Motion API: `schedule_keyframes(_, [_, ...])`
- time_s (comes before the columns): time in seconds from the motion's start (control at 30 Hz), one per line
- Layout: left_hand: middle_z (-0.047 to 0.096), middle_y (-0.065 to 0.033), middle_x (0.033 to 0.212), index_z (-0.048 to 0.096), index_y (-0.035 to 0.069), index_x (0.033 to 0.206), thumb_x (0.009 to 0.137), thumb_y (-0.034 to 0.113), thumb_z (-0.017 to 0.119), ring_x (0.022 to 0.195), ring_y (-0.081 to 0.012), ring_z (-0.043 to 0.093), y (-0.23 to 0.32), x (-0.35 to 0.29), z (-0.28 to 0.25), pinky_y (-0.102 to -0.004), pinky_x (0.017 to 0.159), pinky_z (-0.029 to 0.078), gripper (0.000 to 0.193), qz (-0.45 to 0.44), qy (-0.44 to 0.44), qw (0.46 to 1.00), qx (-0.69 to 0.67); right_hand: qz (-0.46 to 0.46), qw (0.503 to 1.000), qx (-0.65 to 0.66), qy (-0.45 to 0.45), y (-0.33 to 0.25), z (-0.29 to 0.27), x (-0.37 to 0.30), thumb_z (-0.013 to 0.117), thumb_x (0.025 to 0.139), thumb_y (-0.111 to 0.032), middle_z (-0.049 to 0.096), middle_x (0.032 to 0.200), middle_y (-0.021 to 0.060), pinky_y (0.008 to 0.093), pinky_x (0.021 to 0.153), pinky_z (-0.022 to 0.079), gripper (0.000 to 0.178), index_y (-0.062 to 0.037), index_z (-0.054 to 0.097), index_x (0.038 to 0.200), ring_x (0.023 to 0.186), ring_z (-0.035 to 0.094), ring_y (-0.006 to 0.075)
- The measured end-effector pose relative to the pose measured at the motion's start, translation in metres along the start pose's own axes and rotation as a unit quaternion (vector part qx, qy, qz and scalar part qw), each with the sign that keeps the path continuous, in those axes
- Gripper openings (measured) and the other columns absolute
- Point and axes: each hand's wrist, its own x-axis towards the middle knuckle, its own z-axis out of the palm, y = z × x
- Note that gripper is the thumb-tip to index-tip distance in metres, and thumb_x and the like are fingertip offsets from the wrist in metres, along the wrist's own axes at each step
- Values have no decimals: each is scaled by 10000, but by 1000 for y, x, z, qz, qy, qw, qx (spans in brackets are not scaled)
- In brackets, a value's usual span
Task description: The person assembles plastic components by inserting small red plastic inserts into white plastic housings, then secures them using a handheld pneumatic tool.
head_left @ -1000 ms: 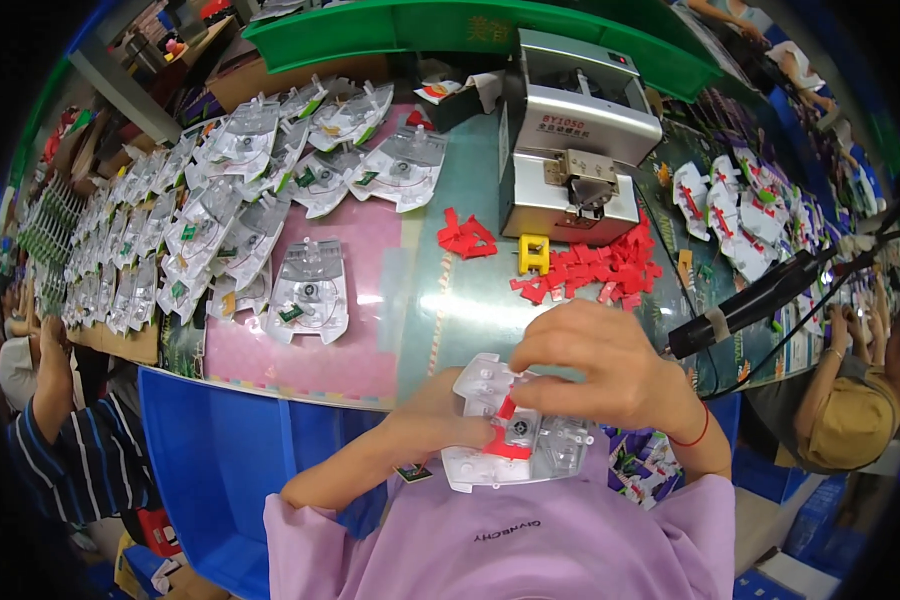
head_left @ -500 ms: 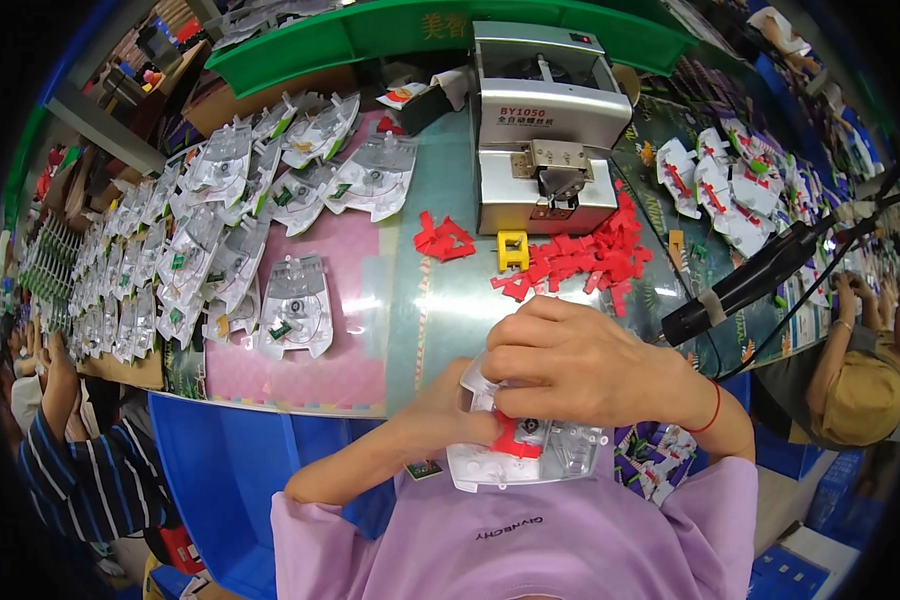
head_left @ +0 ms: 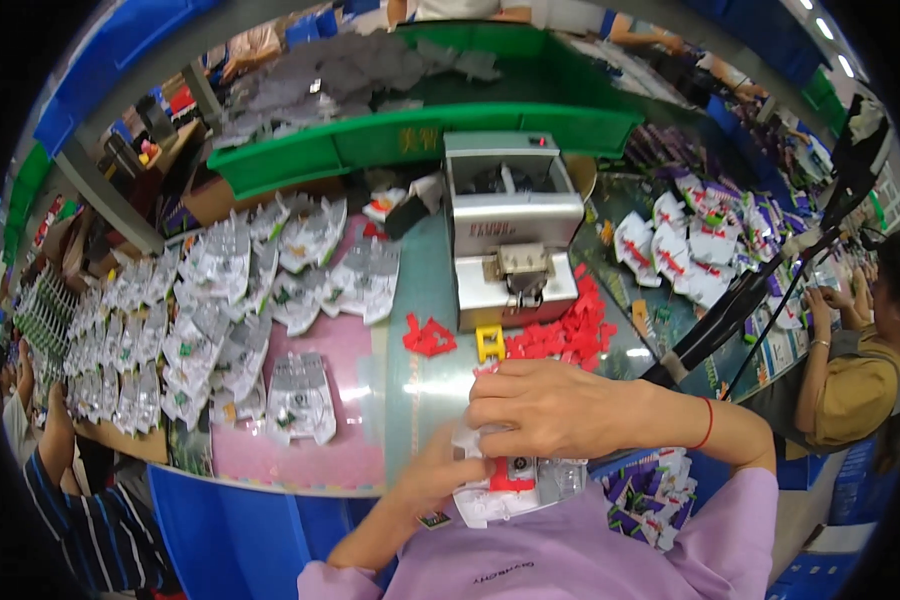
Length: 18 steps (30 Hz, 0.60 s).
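A white and clear plastic housing (head_left: 555,480) is held above my lap, off the table's near edge. My left hand (head_left: 435,475) is closed around its left side, slightly blurred. Across the housing lies a red plastic piece (head_left: 510,482), close to a dark round part. My right hand (head_left: 560,405) is closed over the far end, fingers bent downward; its fingertips, and whatever they pinch, are hidden. Below my left wrist a small green circuit board (head_left: 433,520) shows.
A silver screw-feeding machine (head_left: 515,225) stands ahead, with a yellow block (head_left: 490,343) and loose red pieces (head_left: 570,335) before it. Similar housings (head_left: 300,400) crowd the left. White assemblies (head_left: 680,240) and a dark tool (head_left: 710,330) are at right. Blue bins (head_left: 230,530) sit below the edge.
The view has tilted up, so the table sits lower and the green tray at the back shows more. Both hands remain on the housing, with slight shifts of the fingers.
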Motion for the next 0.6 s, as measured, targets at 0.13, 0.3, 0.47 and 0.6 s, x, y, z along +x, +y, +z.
schedule_keyframes(0.13, [563,-62,943,479,-18,1068,675,29,560,858,-124,549,-3,0,2,-277,741,446,403,38,23,998,-35,13,998,-47,33,26,-54,22,566,658,-84,527,823,62,318,586,456,120,-50,554,773,763,530,225])
schedule_keyframes(0.3, [572,-105,997,462,-43,1106,679,31,590,890,-163,557,-5,4,-3,-307,789,443,452,31,37,997,-55,125,955,-238,128,111,-127,35,615,696,-79,564,796,80,354,609,460,145,-72,608,840,732,561,266])
schedule_keyframes(0.47, [556,-139,1023,398,-36,1161,646,-1,595,880,-198,571,8,5,-2,-338,763,468,552,-13,108,993,-50,296,910,-286,51,219,-158,12,625,705,-132,597,913,103,375,731,473,268,-99,602,970,868,571,289])
schedule_keyframes(0.6, [518,-127,1056,322,2,1227,635,71,618,912,-222,544,4,9,-11,-335,734,477,666,18,101,991,-89,372,880,-293,-38,278,-153,26,640,715,-193,587,919,126,388,755,460,341,-84,560,1028,889,562,305])
